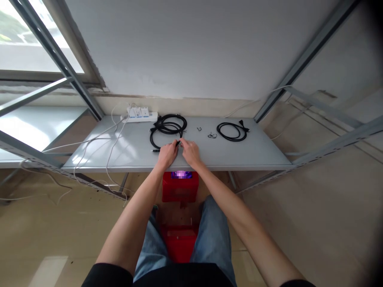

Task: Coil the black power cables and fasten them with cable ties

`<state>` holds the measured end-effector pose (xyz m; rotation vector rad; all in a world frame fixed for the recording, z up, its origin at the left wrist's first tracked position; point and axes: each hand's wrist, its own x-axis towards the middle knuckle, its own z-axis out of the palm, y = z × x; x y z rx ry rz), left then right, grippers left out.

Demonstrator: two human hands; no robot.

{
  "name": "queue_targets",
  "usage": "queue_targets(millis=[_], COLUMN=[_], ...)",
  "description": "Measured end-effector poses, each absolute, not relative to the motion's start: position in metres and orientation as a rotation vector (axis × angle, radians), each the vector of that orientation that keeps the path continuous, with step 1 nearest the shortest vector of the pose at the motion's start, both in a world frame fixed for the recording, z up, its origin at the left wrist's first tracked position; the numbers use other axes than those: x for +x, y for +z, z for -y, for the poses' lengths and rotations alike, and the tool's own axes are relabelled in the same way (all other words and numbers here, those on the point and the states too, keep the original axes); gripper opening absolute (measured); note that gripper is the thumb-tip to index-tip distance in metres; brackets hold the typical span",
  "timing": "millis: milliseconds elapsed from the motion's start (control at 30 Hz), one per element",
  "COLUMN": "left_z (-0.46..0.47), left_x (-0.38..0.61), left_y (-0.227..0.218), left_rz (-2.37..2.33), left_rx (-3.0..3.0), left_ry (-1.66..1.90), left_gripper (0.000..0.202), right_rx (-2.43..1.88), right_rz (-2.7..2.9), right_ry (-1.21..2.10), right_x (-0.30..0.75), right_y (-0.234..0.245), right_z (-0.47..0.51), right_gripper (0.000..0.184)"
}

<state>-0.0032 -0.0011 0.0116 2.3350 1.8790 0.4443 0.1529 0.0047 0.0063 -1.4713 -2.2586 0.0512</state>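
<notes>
My left hand and my right hand meet near the front edge of the grey shelf. Between their fingertips is a black cable, whose loop runs out behind and left of my left hand. Both hands are closed on it; the fingers partly cover the spot they grip. One cable end sticks out left of my left hand. Just behind lies a coiled black cable, overlapping the loop. Off to the right rest another coiled black cable and small black ties.
A white power strip with plugs stands at the shelf's back left, and thin white cords hang over the front edge. Metal uprights frame the shelf. Underneath is a red stool or box, between my legs and the shelf.
</notes>
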Motion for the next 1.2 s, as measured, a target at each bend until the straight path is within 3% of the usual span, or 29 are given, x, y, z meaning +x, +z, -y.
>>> queue_targets(millis=[500,700,967,1100,1200], left_z=[0.000,0.000,0.001,0.000,0.000], left_x=[-0.002,-0.003,-0.003,-0.003,-0.003], left_y=[0.011,0.009,0.010,0.009,0.009], left_rz=[-1.927,-1.958,-1.906,-1.899,-1.907], left_rx=[2.376,2.356,2.357,2.365,2.370], left_ry=[0.409,0.397,0.414,0.432,0.430], left_gripper=[0.036,0.036,0.033,0.034,0.037], right_rx=[-1.388,-1.232,-1.074,-1.061,-1.084], right_rz=[2.124,2.030,1.699,1.668,1.758], right_ry=[0.010,0.232,0.840,0.862,0.701], right_x=[0.153,0.157,0.161,0.162,0.161], right_y=[0.000,-0.005,-0.016,-0.017,-0.014], right_z=[-0.011,-0.020,-0.037,-0.040,-0.035], right_gripper=[0.031,0.025,0.020,0.017,0.015])
